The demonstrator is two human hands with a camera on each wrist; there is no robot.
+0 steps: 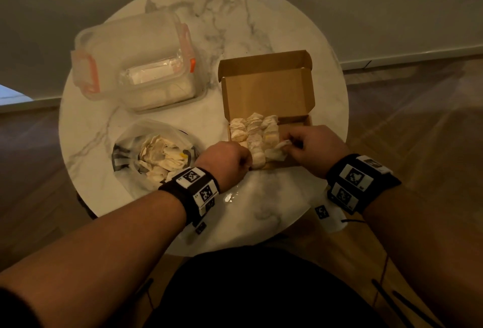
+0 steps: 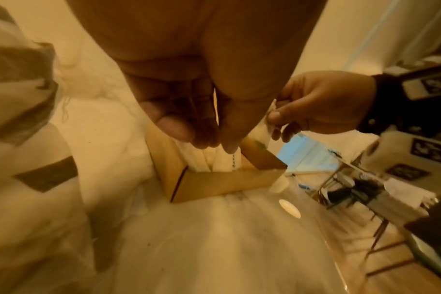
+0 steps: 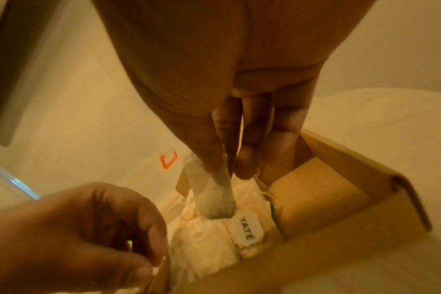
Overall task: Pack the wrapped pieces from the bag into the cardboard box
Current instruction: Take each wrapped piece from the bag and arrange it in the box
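An open cardboard box (image 1: 266,87) stands on the right of the round marble table, with rows of pale wrapped pieces (image 1: 248,129) along its left side. My right hand (image 1: 287,142) pinches one wrapped piece (image 1: 277,151) by its top and holds it upright beside the rows; the same wrapped piece (image 3: 212,195) hangs from my right fingertips over the box (image 3: 340,199). My left hand (image 1: 248,163) is curled at the box's near left corner, its tips (image 2: 212,141) pinched on the near end of a row. A clear plastic bag (image 1: 136,131) at the left holds several more pieces.
A clear lidded plastic container (image 1: 136,66) with orange clasps stands at the back left of the table (image 1: 261,197). The box's lid stands open towards the far side. The table's near edge runs just below my wrists. Wooden floor surrounds the table.
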